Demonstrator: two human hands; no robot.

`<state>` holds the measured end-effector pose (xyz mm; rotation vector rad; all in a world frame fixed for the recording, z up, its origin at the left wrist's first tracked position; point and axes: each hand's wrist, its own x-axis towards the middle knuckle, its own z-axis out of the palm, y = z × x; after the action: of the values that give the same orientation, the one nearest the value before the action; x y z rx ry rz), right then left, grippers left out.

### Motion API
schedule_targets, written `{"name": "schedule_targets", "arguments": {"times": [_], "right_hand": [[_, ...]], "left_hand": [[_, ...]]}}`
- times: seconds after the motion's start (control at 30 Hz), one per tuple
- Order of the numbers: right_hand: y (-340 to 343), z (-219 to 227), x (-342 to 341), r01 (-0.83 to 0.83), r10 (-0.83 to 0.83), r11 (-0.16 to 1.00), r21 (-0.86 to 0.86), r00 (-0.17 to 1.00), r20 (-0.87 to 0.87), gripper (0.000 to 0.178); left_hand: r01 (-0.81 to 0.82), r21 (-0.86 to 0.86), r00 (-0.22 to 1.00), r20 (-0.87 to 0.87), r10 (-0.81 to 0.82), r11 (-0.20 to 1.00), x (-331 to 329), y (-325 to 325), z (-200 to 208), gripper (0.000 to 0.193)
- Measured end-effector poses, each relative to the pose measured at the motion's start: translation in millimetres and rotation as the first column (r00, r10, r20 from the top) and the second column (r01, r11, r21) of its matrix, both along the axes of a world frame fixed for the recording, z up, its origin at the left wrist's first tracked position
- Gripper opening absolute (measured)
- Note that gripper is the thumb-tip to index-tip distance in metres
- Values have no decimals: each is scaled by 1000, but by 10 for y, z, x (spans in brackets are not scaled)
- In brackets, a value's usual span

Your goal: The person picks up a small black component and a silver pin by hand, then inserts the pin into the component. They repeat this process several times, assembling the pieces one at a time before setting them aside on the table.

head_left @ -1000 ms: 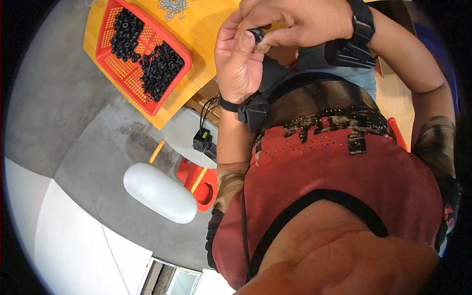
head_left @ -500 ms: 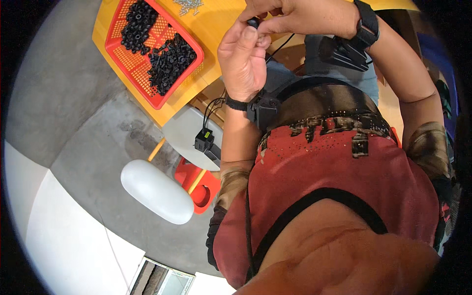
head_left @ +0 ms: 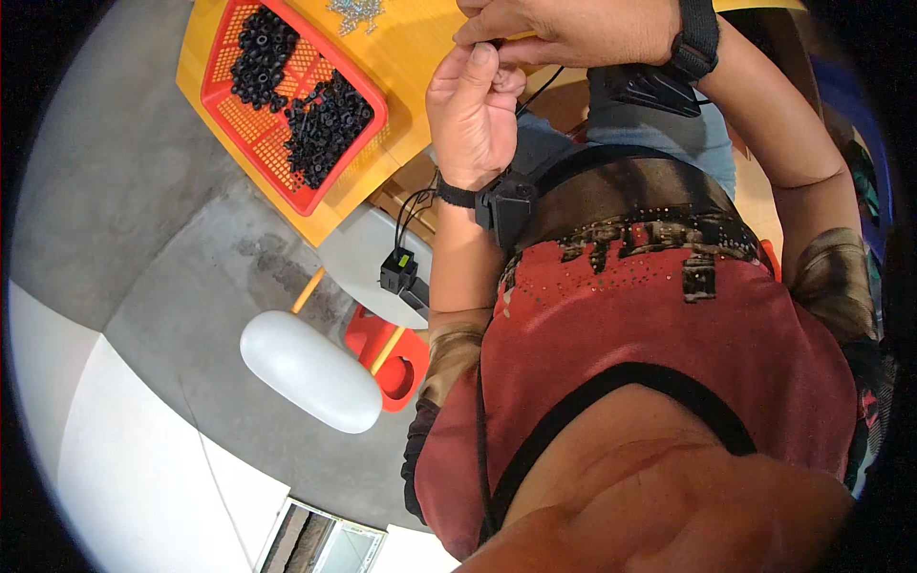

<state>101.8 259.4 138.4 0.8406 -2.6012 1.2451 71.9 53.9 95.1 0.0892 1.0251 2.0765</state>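
My left hand (head_left: 475,119) is held palm up over the table's near edge, its thumb and fingers pinched on a small black part (head_left: 494,45). Only a dark sliver of that part shows between the fingertips. From above, my right hand (head_left: 592,29) meets it, fingers bent and closed at the same spot. What the right fingertips grip is mostly hidden. Left of the hands, a red-orange plastic basket (head_left: 374,153) holds two heaps: round black ring-like pieces (head_left: 263,57) and smaller black pieces (head_left: 330,129).
A loose pile of small silvery screws or similar metal bits (head_left: 355,13) lies on the yellow table (head_left: 406,86) beyond the basket. Below stand a grey-white stool seat (head_left: 310,372) and a red plastic object (head_left: 396,377). A black device with cables (head_left: 396,272) hangs by my left forearm.
My right hand has shifted slightly up and left, its fingers covering more of the black part. The left hand stays nearly in place. The view has shifted slightly.
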Motion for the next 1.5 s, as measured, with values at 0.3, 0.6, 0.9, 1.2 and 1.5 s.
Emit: {"name": "schedule_targets", "arguments": {"times": [0.3, 0.6, 0.9, 1.2, 1.5], "right_hand": [[-92, -172, 3, 114, -110, 988, -102, 993, 39, 19], [-425, -561, 30, 367, -485, 863, -347, 796, -363, 23], [-398, -544, 17, 371, -439, 898, -235, 775, -455, 23], [-376, -437, 18, 314, -363, 930, -191, 867, -341, 26], [-486, -323, 137, 437, -501, 768, -469, 866, -13, 32]], "left_hand": [[-48, 24, 998, -43, 49, 999, -84, 28, -89, 17], [-78, -36, 986, -151, 72, 996, -99, -5, -148, 28], [-60, -93, 923, -385, 20, 994, -212, -95, -142, 30], [-57, -105, 943, -333, 19, 993, -192, -86, -116, 27], [-59, 40, 981, -180, 65, 997, -157, -20, -41, 36]]}}
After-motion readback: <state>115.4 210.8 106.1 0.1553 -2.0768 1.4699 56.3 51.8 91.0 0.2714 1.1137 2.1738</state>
